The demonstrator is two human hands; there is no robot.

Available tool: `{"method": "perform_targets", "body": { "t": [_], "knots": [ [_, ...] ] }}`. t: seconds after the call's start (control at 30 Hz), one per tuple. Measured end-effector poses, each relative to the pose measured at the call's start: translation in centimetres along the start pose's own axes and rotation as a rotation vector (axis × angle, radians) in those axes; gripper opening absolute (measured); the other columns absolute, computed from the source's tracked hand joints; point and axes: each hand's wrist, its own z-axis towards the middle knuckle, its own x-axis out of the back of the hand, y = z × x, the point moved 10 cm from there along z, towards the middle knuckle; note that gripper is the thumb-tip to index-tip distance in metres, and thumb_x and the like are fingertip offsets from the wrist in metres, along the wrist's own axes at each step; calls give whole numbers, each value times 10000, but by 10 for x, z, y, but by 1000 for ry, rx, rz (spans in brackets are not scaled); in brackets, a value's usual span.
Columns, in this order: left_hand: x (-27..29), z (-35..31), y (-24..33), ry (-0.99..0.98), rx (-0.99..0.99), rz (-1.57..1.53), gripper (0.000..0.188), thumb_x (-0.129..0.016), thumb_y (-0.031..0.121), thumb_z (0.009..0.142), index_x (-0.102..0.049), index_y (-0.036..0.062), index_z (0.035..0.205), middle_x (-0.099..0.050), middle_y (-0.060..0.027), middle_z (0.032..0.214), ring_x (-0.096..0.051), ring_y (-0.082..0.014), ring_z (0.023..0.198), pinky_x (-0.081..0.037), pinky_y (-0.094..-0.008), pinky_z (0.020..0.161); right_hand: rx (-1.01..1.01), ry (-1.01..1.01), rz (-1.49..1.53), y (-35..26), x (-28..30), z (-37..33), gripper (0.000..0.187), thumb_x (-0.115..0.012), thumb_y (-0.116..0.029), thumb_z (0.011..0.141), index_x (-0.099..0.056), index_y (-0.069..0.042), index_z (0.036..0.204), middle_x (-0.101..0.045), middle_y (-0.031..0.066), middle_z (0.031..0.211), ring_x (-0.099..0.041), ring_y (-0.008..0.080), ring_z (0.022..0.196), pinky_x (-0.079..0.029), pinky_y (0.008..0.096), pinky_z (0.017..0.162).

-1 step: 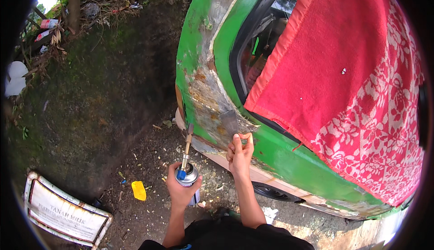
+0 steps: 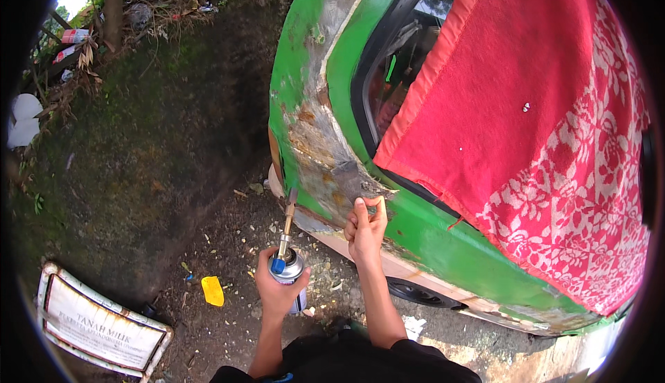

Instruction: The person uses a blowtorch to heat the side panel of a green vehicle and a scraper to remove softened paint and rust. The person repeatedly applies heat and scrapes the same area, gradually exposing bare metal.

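Observation:
A blowtorch [image 2: 285, 236] with a metal nozzle and a blue knob sits on a gas canister [image 2: 298, 304]. My left hand [image 2: 274, 293] is wrapped round that canister, the nozzle tilted up toward the car's corner. No flame shows. Between the fingers of my right hand [image 2: 366, 232] is a scraper [image 2: 348, 176], its flat grey blade lying against the car body. Its handle is mostly hidden by my fingers. Under the blade, the green car [image 2: 436, 241] has a stripped patch [image 2: 309, 140] of grey metal, rust and flaking paint.
A red cloth [image 2: 499, 92] with a white floral part drapes over the car window. On the dirt at left lie a yellow scrap [image 2: 213, 291] and a rust-framed white sign [image 2: 100, 324]. A wheel [image 2: 422, 293] shows below the car's side. Litter and a tree trunk [image 2: 114, 9] are farther back.
My right hand has shifted slightly up and left, pushing the scraper blade a little farther along the stripped patch. The left hand and blowtorch look nearly unmoved.

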Motion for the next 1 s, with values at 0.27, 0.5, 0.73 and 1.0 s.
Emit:
{"method": "perform_targets", "body": {
  "t": [0.27,0.5,0.73,1.0],
  "knots": [
    [4,3,16,9,-19,30,592,-900,116,703,-541,-6,1158,-697,-89,942,-684,-149,860,-551,-319,799,11,25,34,1,-3,-4,191,-611,-170,1039,-420,-169,1019,-439,-12,684,-287,32,469,-175,221,384],
    [5,7,1,16,5,20,619,-912,129,680,-545,-2,1161,-685,-80,924,-668,-147,833,-542,-317,770,9,-7,20,-7,-36,21,186,-608,-175,1041,-425,-172,1007,-437,-12,690,-276,32,469,-168,231,398],
    [6,4,5,6,-18,47,612,-916,145,676,-555,2,1148,-674,-83,924,-661,-165,845,-537,-336,806,23,41,33,1,-16,10,181,-601,-173,1043,-424,-171,1008,-445,-9,682,-270,30,453,-170,225,390],
    [3,1,11,5,-27,16,591,-906,117,688,-550,-8,1143,-712,-106,964,-690,-164,874,-550,-330,807,54,-26,-4,-8,-48,16,220,-606,-157,1039,-387,-136,1040,-477,6,650,-302,33,435,-185,243,368]
  ]
}}
